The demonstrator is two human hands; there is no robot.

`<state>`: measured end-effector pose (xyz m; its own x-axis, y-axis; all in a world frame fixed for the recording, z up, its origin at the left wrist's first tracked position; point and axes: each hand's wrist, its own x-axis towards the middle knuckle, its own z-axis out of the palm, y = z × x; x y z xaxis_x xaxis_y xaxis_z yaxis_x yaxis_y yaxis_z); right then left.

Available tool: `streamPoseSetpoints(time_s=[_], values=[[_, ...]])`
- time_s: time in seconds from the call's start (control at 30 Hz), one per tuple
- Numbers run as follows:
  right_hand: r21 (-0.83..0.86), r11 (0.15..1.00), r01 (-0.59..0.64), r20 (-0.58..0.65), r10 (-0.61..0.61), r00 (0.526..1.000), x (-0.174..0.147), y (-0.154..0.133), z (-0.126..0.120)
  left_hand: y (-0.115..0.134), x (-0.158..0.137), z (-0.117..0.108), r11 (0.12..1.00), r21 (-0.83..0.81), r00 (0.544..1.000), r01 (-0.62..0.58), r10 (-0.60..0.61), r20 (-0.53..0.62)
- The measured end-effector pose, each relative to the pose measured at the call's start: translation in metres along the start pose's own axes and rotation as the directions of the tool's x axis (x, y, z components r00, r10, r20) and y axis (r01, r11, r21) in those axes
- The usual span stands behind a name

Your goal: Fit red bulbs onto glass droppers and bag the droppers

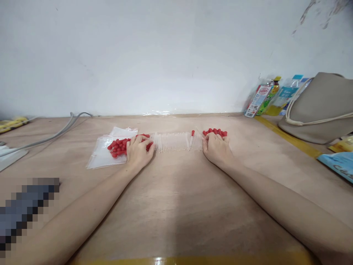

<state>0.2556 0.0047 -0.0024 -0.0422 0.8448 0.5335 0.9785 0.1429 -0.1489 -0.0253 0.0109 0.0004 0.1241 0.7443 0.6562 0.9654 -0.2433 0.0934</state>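
A row of thin, clear plastic sticks or tubes [172,142] lies side by side on the table between my hands. My left hand [139,150] is at the row's left end, with its fingers curled and a small red bulb-shaped piece [149,146] at the fingertips. More such red pieces [119,147] are heaped left of that hand, on clear plastic bags [100,154]. One red piece [192,133] sits on top of a stick near the right of the row. My right hand [217,148] is closed at the row's right end, its fingertips partly hidden. Beyond its knuckles lie several red pieces [215,131].
Grey cables [62,128] run along the left. Drink bottles [286,95], a carton [257,100] and a taupe drawstring bag [321,103] stand at the back right. A blue packet [338,165] lies at the right edge. A white wall [171,55] rises behind the table.
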Motion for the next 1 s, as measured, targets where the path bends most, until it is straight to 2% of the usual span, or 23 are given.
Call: streamPoseSetpoints(time_s=[0.1, 0.2, 0.4, 0.63, 0.73, 0.8, 0.9, 1.0], values=[[0.082, 0.992, 0.094, -0.055, -0.090, 0.994, 0.000, -0.001, 0.004, 0.002, 0.000, 0.000, 0.999, -0.044, 0.999, 0.010, -0.012, -0.044], [0.089, 0.982, 0.166, -0.144, -0.152, 0.978, 0.000, 0.001, 0.012, 0.001, 0.000, 0.001, 0.996, -0.088, 0.998, 0.021, -0.027, -0.062], [0.072, 0.974, 0.213, -0.206, -0.194, 0.959, 0.000, 0.002, 0.017, -0.006, 0.004, 0.005, 0.973, -0.230, 0.995, 0.038, -0.057, -0.080], [0.269, 0.928, 0.257, -0.236, -0.195, 0.952, 0.000, 0.004, 0.020, -0.006, 0.005, 0.004, 0.923, -0.383, 0.959, -0.048, -0.064, -0.276], [0.328, 0.894, 0.304, -0.255, -0.226, 0.940, 0.000, 0.002, 0.021, 0.006, 0.002, 0.000, 0.890, -0.427, 0.937, -0.162, 0.002, -0.350], [0.349, 0.873, 0.342, -0.263, -0.259, 0.929, -0.001, -0.002, 0.021, 0.017, -0.001, -0.001, 0.861, -0.446, 0.933, -0.244, 0.083, -0.351], [0.352, 0.837, 0.419, -0.263, -0.341, 0.903, -0.001, -0.010, 0.021, 0.037, -0.005, 0.002, 0.806, -0.476, 0.923, -0.352, 0.215, -0.318], [0.345, 0.794, 0.500, -0.277, -0.423, 0.863, -0.002, -0.017, 0.020, 0.050, -0.006, 0.008, 0.781, -0.514, 0.933, -0.356, 0.266, -0.243]])
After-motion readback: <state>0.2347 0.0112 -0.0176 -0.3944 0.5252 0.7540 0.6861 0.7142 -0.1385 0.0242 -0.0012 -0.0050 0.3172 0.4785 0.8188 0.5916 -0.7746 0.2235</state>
